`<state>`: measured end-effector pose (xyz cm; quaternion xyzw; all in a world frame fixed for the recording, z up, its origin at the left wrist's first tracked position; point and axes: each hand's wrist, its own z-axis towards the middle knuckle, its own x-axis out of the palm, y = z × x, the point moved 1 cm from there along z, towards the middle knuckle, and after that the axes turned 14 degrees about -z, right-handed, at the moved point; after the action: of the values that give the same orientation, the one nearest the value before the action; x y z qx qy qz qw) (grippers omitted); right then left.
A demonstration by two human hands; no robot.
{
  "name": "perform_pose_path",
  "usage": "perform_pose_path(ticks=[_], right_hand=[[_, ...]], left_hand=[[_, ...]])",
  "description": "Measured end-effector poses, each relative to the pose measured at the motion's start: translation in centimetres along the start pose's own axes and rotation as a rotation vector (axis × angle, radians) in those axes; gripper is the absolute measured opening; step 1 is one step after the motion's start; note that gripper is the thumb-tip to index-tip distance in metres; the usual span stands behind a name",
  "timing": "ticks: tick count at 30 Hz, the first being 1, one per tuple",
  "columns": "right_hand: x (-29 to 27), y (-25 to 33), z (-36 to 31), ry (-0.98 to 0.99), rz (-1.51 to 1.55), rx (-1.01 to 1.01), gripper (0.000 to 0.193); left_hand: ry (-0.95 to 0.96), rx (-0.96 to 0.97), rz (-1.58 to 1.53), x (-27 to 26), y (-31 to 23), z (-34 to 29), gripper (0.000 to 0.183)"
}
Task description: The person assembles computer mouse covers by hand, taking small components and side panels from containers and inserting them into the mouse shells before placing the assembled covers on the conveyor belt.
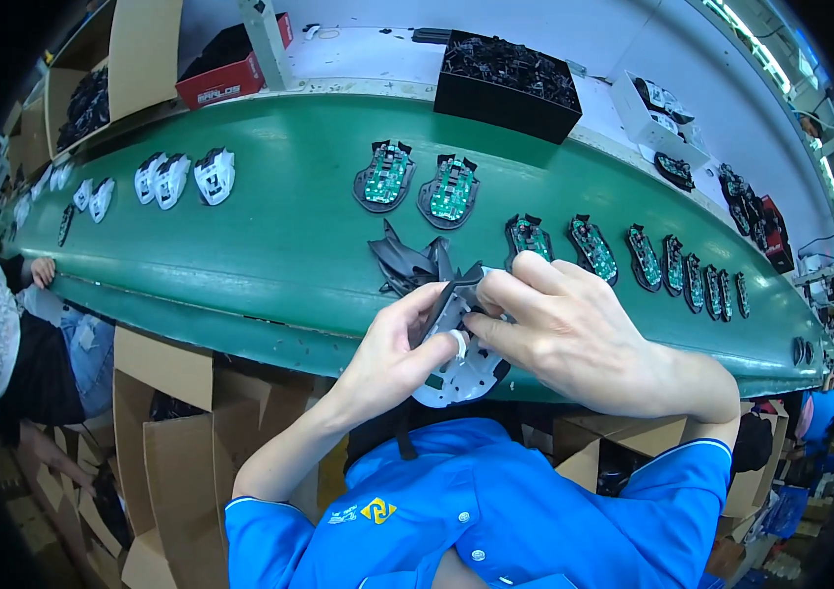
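White shell point(456, 385) gripped by left hand point(399, 342), right hand point(559, 329), at belt edge point(240, 317), room leftward

The blue short-sleeved shirt point(579, 506) bears a yellow emblem point(377, 510).

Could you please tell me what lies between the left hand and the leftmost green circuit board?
In the head view, dark plastic pieces lie on the green surface between the left hand and that circuit board.

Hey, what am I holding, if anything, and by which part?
A black and white plastic shell; the left hand and right hand grip its far, dark end.
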<state>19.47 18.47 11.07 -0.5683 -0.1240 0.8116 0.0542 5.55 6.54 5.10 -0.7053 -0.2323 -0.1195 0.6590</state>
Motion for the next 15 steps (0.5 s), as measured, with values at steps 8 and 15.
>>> perform_pose_path(ticks=[8, 15], right_hand=[[0.6, 0.4, -0.1, -0.196, 0.257, 0.391, 0.045], [3.0, 1.5, 0.1, -0.225, 0.632, 0.562, 0.041]], left_hand=[[-0.155, 0.149, 0.110, -0.1, 0.0, 0.1, 0.032], [-0.225, 0.262, 0.113, 0.0, 0.0, -0.1, 0.028]])
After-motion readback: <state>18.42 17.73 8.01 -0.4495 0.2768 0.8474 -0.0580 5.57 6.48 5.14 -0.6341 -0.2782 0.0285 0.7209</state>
